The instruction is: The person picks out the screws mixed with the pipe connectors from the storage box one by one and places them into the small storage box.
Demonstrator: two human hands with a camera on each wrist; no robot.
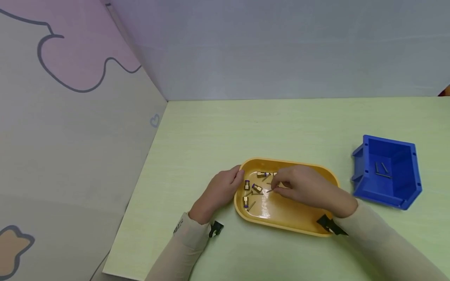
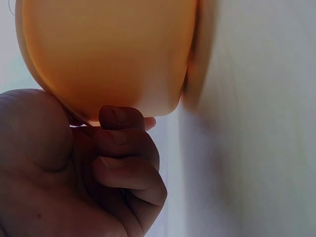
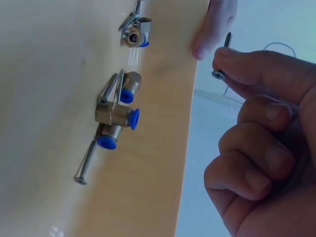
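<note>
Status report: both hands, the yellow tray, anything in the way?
Left hand grips yellow tray rim. Right hand pinches a screw above tray. Brass fittings and screws loose inside. Blue bin off right, nothing blocking.

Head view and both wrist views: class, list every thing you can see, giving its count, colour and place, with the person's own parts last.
Oval yellow plastic tray: one, on the green table.
Brass fittings with blue collars: about four, in the tray's left half.
Loose grey metal screws: several, among the fittings.
Blue plastic bin: one, right of the tray, grey screws inside.
Left hand: grip on the tray's left rim.
Right hand: pinches one grey screw.
</note>
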